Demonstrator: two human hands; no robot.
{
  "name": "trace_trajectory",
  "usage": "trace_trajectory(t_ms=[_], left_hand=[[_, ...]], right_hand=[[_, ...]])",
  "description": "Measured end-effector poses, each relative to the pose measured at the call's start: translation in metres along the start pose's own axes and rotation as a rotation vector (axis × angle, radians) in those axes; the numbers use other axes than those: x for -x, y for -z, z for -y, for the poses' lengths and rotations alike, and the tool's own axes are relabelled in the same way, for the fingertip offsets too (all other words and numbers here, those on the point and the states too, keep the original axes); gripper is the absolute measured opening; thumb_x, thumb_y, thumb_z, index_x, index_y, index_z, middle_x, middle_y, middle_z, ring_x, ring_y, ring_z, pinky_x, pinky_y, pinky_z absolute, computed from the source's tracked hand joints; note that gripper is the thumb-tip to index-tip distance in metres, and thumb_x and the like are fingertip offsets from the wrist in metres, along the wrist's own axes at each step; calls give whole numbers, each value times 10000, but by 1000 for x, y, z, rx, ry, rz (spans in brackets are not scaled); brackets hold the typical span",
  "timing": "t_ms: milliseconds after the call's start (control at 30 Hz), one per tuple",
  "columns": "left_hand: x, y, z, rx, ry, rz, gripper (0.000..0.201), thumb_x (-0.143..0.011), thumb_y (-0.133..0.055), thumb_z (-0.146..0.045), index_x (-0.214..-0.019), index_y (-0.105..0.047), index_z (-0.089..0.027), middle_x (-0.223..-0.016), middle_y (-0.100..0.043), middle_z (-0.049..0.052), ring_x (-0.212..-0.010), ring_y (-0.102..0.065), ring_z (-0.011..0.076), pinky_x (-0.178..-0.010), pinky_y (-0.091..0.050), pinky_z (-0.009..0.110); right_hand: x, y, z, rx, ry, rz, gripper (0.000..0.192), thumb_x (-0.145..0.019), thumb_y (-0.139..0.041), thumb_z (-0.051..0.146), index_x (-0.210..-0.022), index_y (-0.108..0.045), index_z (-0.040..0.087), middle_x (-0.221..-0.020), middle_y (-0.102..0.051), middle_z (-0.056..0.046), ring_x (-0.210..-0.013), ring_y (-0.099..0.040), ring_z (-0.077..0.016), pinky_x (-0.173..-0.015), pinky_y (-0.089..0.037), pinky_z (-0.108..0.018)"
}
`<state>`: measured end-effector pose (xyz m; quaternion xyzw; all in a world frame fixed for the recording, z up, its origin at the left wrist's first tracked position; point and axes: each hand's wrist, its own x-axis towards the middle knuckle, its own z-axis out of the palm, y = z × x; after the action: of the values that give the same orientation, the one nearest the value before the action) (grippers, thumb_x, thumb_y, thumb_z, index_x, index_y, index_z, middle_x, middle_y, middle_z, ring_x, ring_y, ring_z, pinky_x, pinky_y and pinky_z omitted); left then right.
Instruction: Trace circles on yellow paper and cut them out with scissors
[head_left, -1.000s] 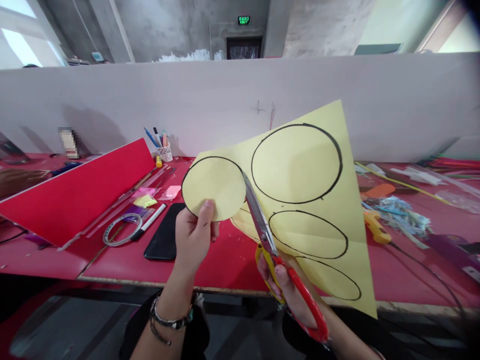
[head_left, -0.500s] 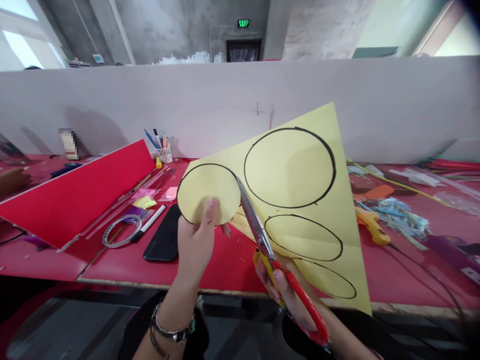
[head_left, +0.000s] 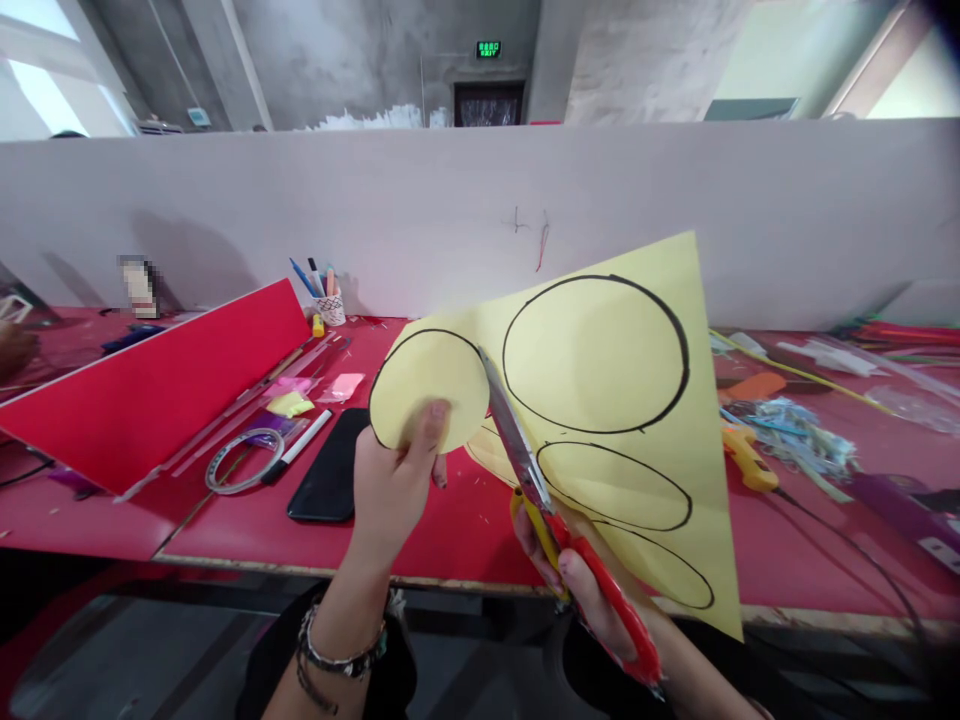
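Both hands work above the near edge of the surface (head_left: 465,540), each clamped on its own thing: the left hand (head_left: 390,490) pinches the lower rim of a nearly freed paper circle (head_left: 427,385), thumb on the front face and the other fingers behind, while the right hand (head_left: 592,590) is closed through the red and yellow handles of the scissors (head_left: 540,490). Their blades stand slightly parted, pointing up and away, with the tips at the black line on the right side of that circle, where it joins the big yellow sheet (head_left: 600,400). Three more inked ovals show on the sheet, which hangs in the air, tilted, above the red surface. To do this cut well, I judge it best to keep the blades biting near their pivot with short strokes, turn the circle with the left hand so the scissors need not swing, and hold the thumb clear of the line. The loose sheet could flop and tear at the last joined stretch, so steady support matters. Beyond lie a black phone (head_left: 330,480), a tape roll (head_left: 244,460), a marker (head_left: 300,442), a red board (head_left: 157,385) and a pen cup (head_left: 330,305).
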<state>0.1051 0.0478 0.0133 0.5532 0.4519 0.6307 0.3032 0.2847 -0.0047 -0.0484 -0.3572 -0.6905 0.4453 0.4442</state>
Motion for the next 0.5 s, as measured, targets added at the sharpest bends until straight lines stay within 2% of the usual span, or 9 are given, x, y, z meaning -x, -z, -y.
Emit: trace_trajectory(t_ms=[100, 267, 500], left_hand=[[0, 1, 0, 18, 9, 0, 332, -772, -578, -427, -567, -554, -167, -362, -420, -50, -302, -385, 63, -313, -355, 177], [2, 0, -3, -6, 59, -7, 342, -771, -578, -430, -561, -547, -161, -361, -419, -53, -308, -388, 61, -319, -356, 173], [2, 1, -5, 8, 89, -10, 342, -761, -590, -428, -558, -545, -156, -360, -415, -53, -302, -383, 57, -319, -351, 174]], right_hand=[[-2, -1, 1, 8, -5, 21, 370, -882, -349, 539, -851, -460, 188, -750, -461, -25, -587, -404, -131, -524, -365, -270], [-4, -3, 3, -1, -68, -15, 465, -858, -310, 623, -807, -454, 185, -710, -435, -11, -531, -350, -108, -433, -285, -237], [-2, -2, 0, 13, -95, 8, 440, -869, -304, 610, -804, -456, 202, -691, -439, -5, -500, -338, -104, -432, -291, -245]])
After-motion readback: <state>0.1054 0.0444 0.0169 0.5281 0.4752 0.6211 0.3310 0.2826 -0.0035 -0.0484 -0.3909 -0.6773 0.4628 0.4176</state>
